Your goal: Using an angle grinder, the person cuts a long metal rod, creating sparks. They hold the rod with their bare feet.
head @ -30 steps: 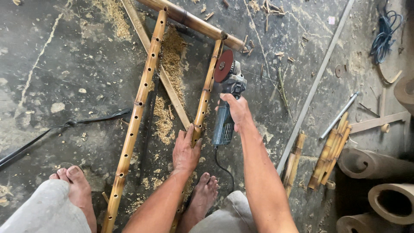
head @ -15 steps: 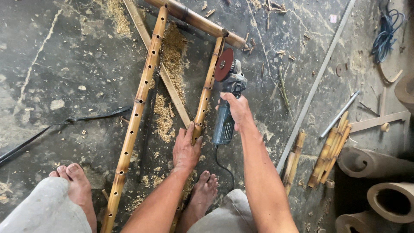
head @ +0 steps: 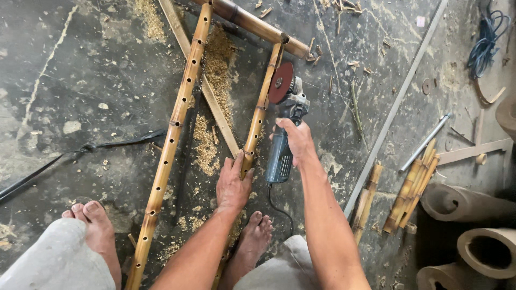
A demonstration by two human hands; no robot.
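Observation:
My left hand presses down on a thin bamboo pole that runs up the floor to a thicker cross pole. My right hand grips a blue-grey angle grinder. Its red disc sits against the right side of the thin pole, near its upper end. A longer bamboo pole with several drilled holes lies to the left. A flat wooden slat crosses diagonally between the two poles. My bare feet rest on the floor below.
Sawdust lies in heaps between the poles. A black cable crosses the floor at left. Right of me are a long pale strip, a metal tube, short bamboo pieces, thick bamboo sections and a blue cord.
The grinder's disc and my right hand have stayed against the thin pole with barely any shift. My left hand keeps its hold on the pole.

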